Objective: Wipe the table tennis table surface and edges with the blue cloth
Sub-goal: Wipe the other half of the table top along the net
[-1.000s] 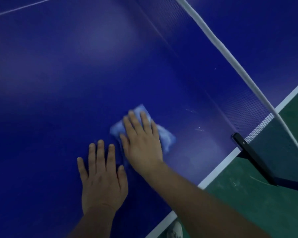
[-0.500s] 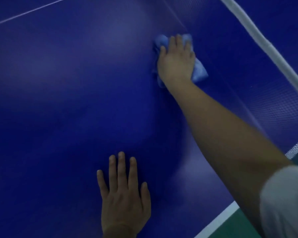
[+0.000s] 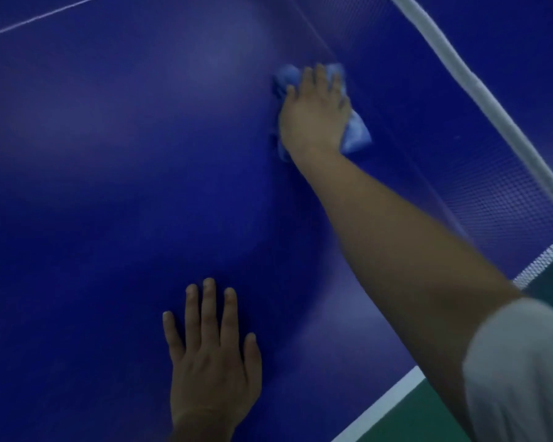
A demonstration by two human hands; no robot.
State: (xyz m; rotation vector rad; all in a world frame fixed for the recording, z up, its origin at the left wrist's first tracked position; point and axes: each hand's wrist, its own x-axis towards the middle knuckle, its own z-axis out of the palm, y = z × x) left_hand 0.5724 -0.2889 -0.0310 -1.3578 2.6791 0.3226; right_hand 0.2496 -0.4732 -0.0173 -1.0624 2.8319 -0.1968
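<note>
The dark blue table tennis table (image 3: 109, 186) fills most of the head view. My right hand (image 3: 315, 113) is stretched far out and presses flat on the light blue cloth (image 3: 355, 135), close to the foot of the net. The cloth shows around the fingertips and at the right of the palm; the rest is hidden under the hand. My left hand (image 3: 209, 352) rests flat on the table near its front edge, fingers spread, holding nothing.
The net (image 3: 498, 199) with its white top band (image 3: 479, 87) runs diagonally along the right. The table's white edge line (image 3: 383, 406) borders green floor (image 3: 428, 419) at the bottom right. A thin white line (image 3: 39, 17) crosses the table at top left.
My right hand has swept the cloth from beside my left hand far forward along the net, then drawn back slightly. The left hand stays planted on the table.
</note>
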